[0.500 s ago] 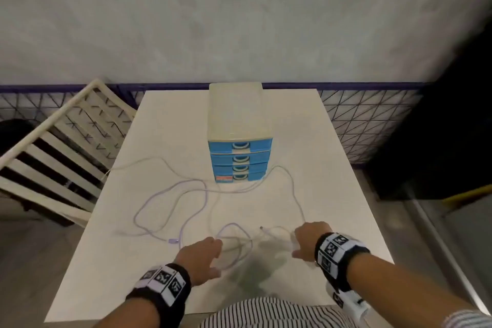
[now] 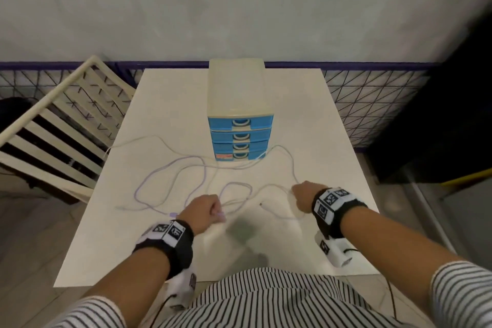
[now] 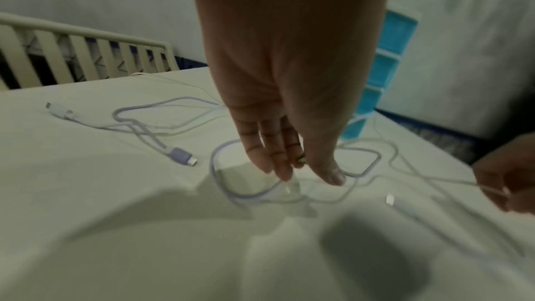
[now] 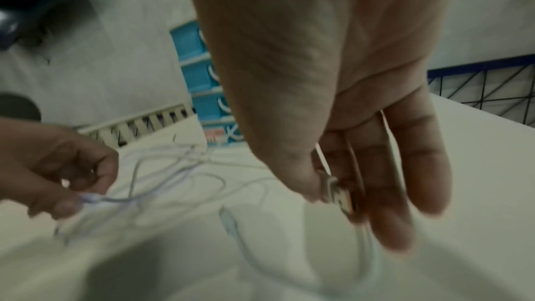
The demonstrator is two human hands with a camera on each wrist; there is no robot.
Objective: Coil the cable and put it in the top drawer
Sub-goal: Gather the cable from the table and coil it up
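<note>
A lavender cable [image 2: 186, 158] and a thin white cable [image 2: 291, 165] lie tangled on the white table [image 2: 319, 114], in front of a cream drawer unit [image 2: 237, 88] with blue drawers. Its top drawer [image 2: 241, 123] is closed. My left hand [image 2: 205, 209] pinches the lavender cable near the front edge. The left wrist view shows that hand [image 3: 306, 173] inside a lavender loop [image 3: 212, 164]. My right hand [image 2: 302, 194] holds the white cable. In the right wrist view its thumb and fingers [image 4: 333, 193] pinch that cable by a connector [image 4: 338, 196].
A lavender plug [image 3: 181, 156] and a white plug [image 3: 58, 109] lie loose on the table at my left. A cream slatted frame [image 2: 53, 125] leans beside the table's left edge. A black wire fence [image 2: 372, 104] runs behind and to the right.
My left hand's fingers have closed on the lavender cable. Both hands now sit a little farther in over the table, and the white cable has shifted with the right hand.
</note>
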